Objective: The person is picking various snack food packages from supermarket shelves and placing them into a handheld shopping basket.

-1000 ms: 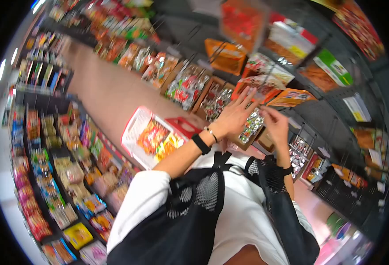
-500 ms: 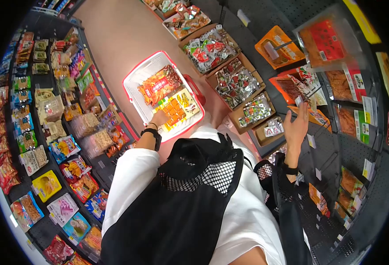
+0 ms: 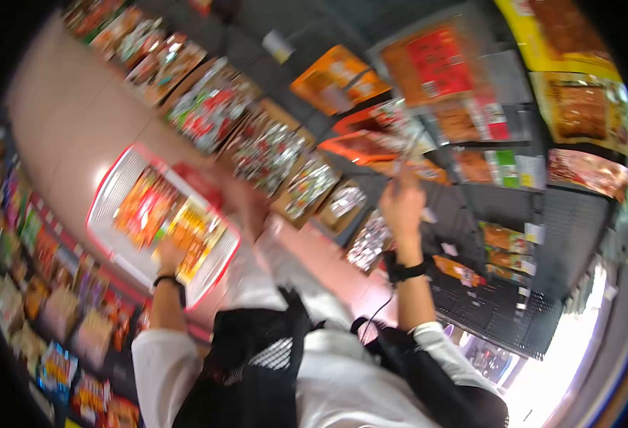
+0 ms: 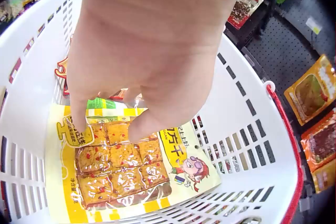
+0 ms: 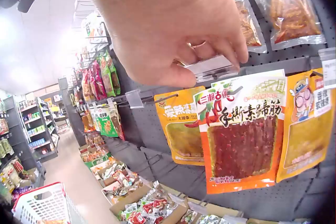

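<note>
My left hand (image 3: 170, 255) reaches down into a white basket (image 3: 105, 214) with a red rim. In the left wrist view its fingers and thumb point down over the upper edge of a yellow snack packet (image 4: 123, 163) showing brown squares; I cannot tell whether they grip it. A second, red-orange packet (image 3: 143, 207) lies beside it. My right hand (image 5: 168, 29) is up at the shelf, pinching a clear price tag (image 5: 212, 66) between thumb and fingers. Just below it hangs an orange-and-white packet (image 5: 244, 148) of reddish-brown strips.
Yellow-orange packets (image 5: 184, 134) hang beside the orange-and-white one on hooks. Open boxes of small wrapped snacks (image 3: 264, 153) line the shelf bottom. Another snack shelf (image 3: 64, 285) runs along the left, with the aisle floor (image 3: 57, 135) between.
My left hand has gone from the shelf boxes down into the basket. My right hand, fingers extended half a second ago, now pinches the price tag. The head view has swung round.
</note>
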A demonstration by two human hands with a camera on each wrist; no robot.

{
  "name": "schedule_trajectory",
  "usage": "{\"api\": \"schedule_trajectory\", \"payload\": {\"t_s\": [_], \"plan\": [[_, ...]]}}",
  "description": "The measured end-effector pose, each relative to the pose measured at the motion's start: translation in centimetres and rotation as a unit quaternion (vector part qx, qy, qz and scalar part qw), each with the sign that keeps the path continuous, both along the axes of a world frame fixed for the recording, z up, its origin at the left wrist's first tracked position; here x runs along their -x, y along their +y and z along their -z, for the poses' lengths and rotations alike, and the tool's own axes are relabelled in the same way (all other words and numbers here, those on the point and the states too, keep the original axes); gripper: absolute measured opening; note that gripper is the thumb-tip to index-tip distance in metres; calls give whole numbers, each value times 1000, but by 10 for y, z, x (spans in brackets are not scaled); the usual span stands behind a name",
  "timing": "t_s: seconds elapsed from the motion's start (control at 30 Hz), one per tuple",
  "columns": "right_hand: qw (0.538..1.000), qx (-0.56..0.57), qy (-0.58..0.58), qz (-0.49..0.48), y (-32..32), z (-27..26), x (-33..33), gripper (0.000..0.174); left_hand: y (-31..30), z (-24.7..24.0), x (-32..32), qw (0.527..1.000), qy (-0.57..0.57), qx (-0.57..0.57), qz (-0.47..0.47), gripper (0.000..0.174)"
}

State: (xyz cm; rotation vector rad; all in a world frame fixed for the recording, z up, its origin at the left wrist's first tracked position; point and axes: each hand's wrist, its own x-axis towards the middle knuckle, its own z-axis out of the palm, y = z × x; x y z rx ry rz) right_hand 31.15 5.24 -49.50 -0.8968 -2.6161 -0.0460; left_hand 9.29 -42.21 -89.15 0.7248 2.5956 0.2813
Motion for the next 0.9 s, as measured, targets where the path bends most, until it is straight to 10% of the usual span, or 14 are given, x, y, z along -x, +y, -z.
{"api": "schedule_trajectory", "payload": {"t_s": [0.13, 0.2, 0.23, 0.33, 0.37, 0.57, 0.9], "plan": [[999, -4, 7, 43, 19, -4, 10, 37, 65, -18, 35, 966, -239, 16, -97, 69], [999, -7, 12, 50, 16, 14, 7, 39, 23, 77, 36, 967, -204, -150, -25, 75], [998, -5, 17, 59, 16, 22, 8, 40, 36, 14, 38, 974, -202, -70, -80, 72], [995, 24, -12, 92, 8, 30, 7, 39, 14, 81, 40, 973, -26, 210, 92, 86], [997, 8, -5, 74, 3, 29, 8, 35, 17, 50, 35, 986, -119, 93, -70, 94], [994, -36, 15, 100, 29, 44, 9, 38, 237, 50, 34, 991, -100, -83, -13, 87], [992, 14, 27, 121, 13, 44, 29, 32, 253, 40, -4, 975, -93, -202, -14, 77]]}}
